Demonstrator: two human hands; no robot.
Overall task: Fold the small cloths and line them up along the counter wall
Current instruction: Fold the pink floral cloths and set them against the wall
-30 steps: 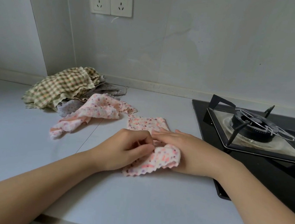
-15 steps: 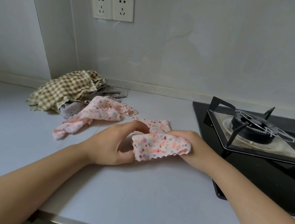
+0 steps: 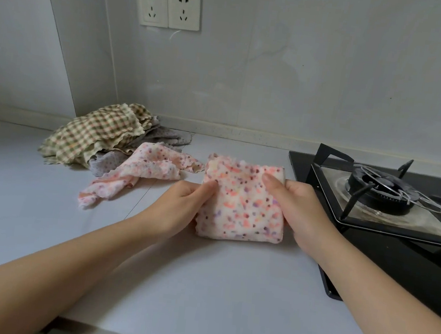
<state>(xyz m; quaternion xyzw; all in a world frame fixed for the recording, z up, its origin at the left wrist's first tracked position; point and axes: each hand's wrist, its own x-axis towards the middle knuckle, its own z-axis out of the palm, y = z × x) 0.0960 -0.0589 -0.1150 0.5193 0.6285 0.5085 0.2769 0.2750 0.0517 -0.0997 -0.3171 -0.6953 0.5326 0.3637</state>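
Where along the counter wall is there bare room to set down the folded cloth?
Free: the counter strip at the wall between the pile and the stove, and the wide near stretch in front of the folded cloth. Crowded: the left corner, where the pile and a loose cloth lie.

At least four cloths (image 3: 241,205) (image 3: 153,164) (image 3: 93,136) (image 3: 104,163), two hands (image 3: 182,203) (image 3: 301,206), two wall sockets (image 3: 153,5) (image 3: 184,9) and one gas burner (image 3: 376,187) are showing from where I am standing.

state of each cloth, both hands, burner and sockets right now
held pink cloth: folded into a square
left hand: pinches its left edge
right hand: grips its right edge
loose pink cloth: unfolded, crumpled
checked cloth: unfolded, heaped by the wall
gas burner: unlit
sockets: nothing plugged in
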